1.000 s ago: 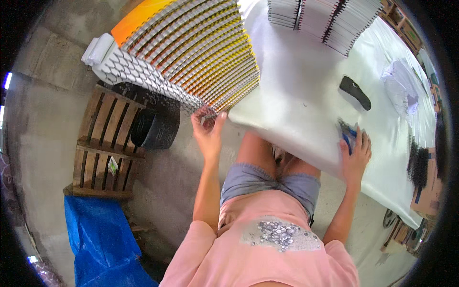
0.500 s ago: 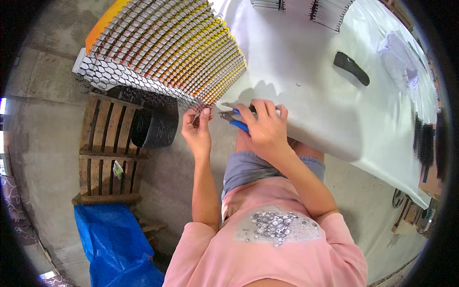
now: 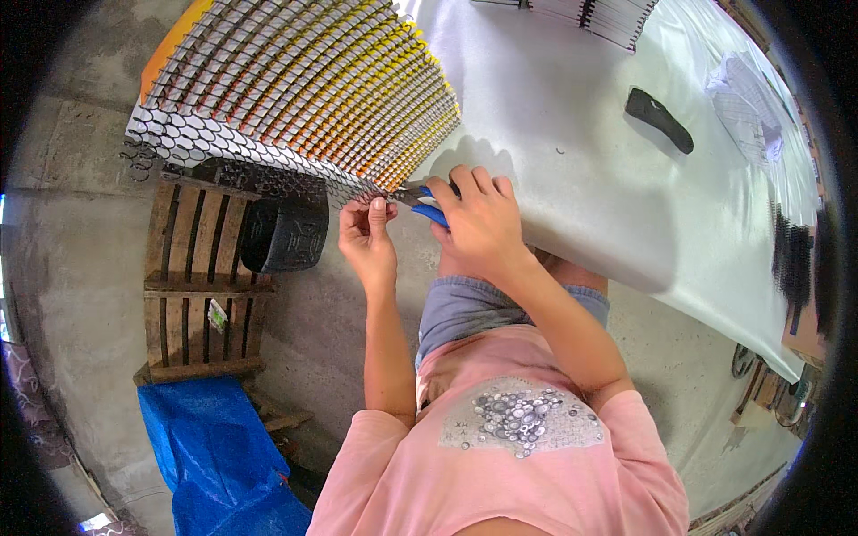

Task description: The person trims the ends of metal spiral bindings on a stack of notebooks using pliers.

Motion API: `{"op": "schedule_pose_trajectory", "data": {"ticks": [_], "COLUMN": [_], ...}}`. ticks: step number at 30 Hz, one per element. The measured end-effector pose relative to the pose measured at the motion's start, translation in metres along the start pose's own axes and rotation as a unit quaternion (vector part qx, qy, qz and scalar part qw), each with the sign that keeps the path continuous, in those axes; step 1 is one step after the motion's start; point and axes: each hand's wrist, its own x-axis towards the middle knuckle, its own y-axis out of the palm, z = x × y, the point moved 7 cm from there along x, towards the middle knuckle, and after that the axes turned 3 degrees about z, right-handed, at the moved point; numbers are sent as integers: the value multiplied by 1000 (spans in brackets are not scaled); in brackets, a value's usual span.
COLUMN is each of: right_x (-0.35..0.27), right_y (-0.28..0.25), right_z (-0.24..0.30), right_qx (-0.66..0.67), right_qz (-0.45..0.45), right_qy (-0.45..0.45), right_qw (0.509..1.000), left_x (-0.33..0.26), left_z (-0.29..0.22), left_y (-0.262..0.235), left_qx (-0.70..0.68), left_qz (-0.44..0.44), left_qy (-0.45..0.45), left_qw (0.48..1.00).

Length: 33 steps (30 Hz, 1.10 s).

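Note:
A fanned-out stack of wire-bound books (image 3: 304, 89), with yellow, orange and white edges, lies on the table's left part. Black wire loops (image 3: 210, 136) run in rows along its near side. At the stack's near corner, my left hand (image 3: 368, 246) has thumb and fingers pinched together at the wire ends; what exactly they hold is too small to make out. My right hand (image 3: 484, 219) is wrapped round blue-handled cutting pliers (image 3: 432, 214). Their jaws reach to the same corner, close to the left fingertips.
The table has a white cover (image 3: 572, 205). On it lie a dark elongated pad (image 3: 659, 120), clear plastic wrap (image 3: 746, 103) and more wire-bound books (image 3: 599, 18) at the far edge. Below left are a black bin (image 3: 284, 235), a wooden pallet (image 3: 201, 259) and a blue tarp (image 3: 214, 447).
My right hand has moved left and slightly up, bringing the pliers' jaws to the stack's corner. The stack appears shifted slightly left. My left hand keeps its pinch at nearly the same place.

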Motion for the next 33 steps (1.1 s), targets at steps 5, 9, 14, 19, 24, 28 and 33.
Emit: {"op": "schedule_pose_trajectory", "data": {"ticks": [5,9,14,19,24,28,33], "right_x": [5,1,2,5,13,10,9], "right_y": [12,8,-16,1,10,11,-15], "right_z": [-6,-17,-12,-11,-12,-18,-11], "right_qx": [-42,-33,-26,-2,38,9,19], "right_qz": [53,132,-8,-28,46,66,-47], "right_qy": [-4,32,-1,-2,0,1,-14], "right_qw": [998,990,1000,1000,998,998,999], "left_x": [2,-3,-5,-5,-5,-8,-8], "left_z": [0,1,-3,-2,-3,-6,-13], "left_y": [0,-3,1,1,1,-3,-3], "left_qx": [-1,28,30,0,-4,18,9], "left_qz": [-6,6,14,19,20,-17,14], "left_qy": [-6,-13,-24,-33,-31,-41,-20], "left_qw": [1000,1000,999,999,999,999,1000]}}
